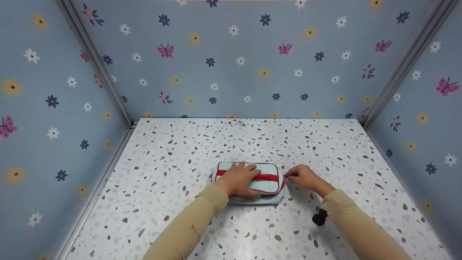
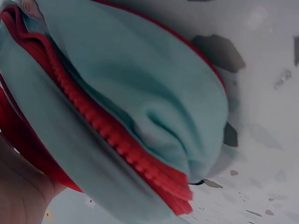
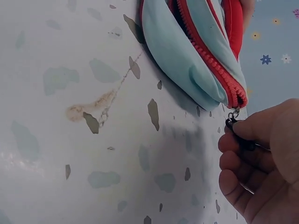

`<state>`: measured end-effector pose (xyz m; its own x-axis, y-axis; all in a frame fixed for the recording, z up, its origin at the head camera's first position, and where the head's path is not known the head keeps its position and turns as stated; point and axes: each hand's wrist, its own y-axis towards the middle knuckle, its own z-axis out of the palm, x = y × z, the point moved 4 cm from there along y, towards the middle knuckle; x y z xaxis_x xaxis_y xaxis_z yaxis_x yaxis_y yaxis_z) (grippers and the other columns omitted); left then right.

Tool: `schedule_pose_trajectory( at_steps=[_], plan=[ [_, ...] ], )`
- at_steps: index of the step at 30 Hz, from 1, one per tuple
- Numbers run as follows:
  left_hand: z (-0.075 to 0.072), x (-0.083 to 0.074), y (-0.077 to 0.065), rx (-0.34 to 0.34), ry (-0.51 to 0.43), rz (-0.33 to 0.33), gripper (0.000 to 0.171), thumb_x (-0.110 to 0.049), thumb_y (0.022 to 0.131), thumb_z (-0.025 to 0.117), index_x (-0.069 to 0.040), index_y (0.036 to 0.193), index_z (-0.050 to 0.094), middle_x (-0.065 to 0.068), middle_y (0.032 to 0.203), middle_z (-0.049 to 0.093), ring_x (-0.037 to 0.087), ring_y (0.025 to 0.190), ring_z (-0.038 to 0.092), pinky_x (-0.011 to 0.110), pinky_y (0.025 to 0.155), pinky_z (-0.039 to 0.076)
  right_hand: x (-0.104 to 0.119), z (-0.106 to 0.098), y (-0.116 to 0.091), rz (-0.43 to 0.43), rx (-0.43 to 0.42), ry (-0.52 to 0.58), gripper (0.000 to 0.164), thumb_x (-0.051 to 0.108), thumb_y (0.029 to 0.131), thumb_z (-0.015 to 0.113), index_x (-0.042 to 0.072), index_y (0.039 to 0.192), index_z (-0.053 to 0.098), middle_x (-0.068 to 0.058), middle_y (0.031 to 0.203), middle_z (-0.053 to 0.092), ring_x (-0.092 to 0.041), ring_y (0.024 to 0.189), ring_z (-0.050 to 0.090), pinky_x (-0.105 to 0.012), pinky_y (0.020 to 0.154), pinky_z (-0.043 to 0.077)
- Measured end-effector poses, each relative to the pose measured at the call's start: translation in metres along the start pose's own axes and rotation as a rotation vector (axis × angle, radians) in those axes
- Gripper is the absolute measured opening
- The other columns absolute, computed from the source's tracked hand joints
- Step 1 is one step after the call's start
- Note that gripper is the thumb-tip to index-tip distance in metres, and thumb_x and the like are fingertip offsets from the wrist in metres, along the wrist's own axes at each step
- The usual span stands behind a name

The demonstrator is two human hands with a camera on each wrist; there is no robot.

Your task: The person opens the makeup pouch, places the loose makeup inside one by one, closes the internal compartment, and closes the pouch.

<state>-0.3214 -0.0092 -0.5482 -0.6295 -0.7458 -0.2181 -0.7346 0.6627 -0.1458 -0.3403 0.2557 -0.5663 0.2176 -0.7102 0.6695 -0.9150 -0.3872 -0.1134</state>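
A light blue pouch [image 1: 265, 186] with red trim and a red strap [image 1: 269, 177] lies on the speckled surface. My left hand [image 1: 238, 179] rests on top of the pouch, its fingers spread across the strap. At the pouch's right end, my right hand [image 1: 304, 177] pinches a black zipper pull [image 3: 240, 135] between thumb and forefinger. The pull hangs from small metal links [image 3: 233, 113] at the end of the red zipper [image 3: 205, 51]. Along part of the zipper a dark gap shows between its sides. The inside of the pouch is hidden.
The white speckled table [image 1: 173, 159] is bounded by blue patterned panels [image 1: 223, 72] at the back and both sides. Metal rails [image 1: 97, 65] run along the corners. A small black object [image 1: 319, 218] sits by the right sleeve. A brownish stain [image 3: 88, 109] marks the table.
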Motion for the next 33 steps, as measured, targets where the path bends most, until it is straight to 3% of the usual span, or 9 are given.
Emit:
schedule_pose_trajectory(
  at_steps=[5,10,15,21,33],
  plan=[
    [0.001,-0.007,0.003,0.001,-0.008,-0.023,0.084,-0.073,0.094,0.069,-0.026,0.162,0.052,0.008,0.17,0.047,0.051,0.156,0.041,0.072,0.127,0.031,-0.003,0.004,-0.001,0.039,0.032,-0.016,0.017,0.007,0.104,0.067,0.002,0.111,0.082,-0.009,0.101,0.08,-0.012,0.084,0.065,-0.03,0.077,0.056],
    [0.0,-0.01,0.006,-0.013,0.017,-0.051,0.082,-0.081,0.095,0.06,-0.025,0.155,0.06,0.009,0.168,0.05,0.051,0.153,0.045,0.073,0.123,0.037,-0.002,-0.006,-0.004,0.002,-0.045,-0.025,0.014,0.006,0.104,0.068,0.002,0.107,0.081,-0.011,0.1,0.079,-0.013,0.087,0.066,-0.03,0.078,0.056],
    [0.002,-0.013,0.01,-0.025,0.047,-0.054,0.081,-0.079,0.092,0.066,-0.019,0.145,0.066,0.011,0.157,0.059,0.052,0.142,0.056,0.077,0.114,0.043,0.001,-0.01,-0.011,-0.012,-0.046,0.013,0.014,0.007,0.104,0.07,0.001,0.11,0.081,-0.015,0.102,0.08,-0.012,0.085,0.066,-0.028,0.075,0.056],
    [0.0,-0.013,0.012,-0.04,0.043,-0.059,0.077,-0.08,0.094,0.061,-0.018,0.14,0.07,0.01,0.149,0.063,0.043,0.13,0.063,0.071,0.11,0.049,0.003,-0.011,-0.015,-0.018,-0.052,0.058,0.015,0.007,0.102,0.072,0.001,0.111,0.083,-0.015,0.102,0.081,-0.011,0.083,0.065,-0.024,0.072,0.055],
    [-0.002,-0.012,0.01,-0.031,-0.021,-0.065,0.073,-0.075,0.102,0.05,-0.017,0.141,0.071,0.012,0.16,0.057,0.045,0.139,0.059,0.071,0.115,0.046,0.007,-0.012,-0.023,-0.073,0.061,0.114,0.019,0.007,0.097,0.076,-0.005,0.111,0.082,-0.015,0.098,0.082,-0.003,0.079,0.067,-0.02,0.069,0.055]
  ],
)
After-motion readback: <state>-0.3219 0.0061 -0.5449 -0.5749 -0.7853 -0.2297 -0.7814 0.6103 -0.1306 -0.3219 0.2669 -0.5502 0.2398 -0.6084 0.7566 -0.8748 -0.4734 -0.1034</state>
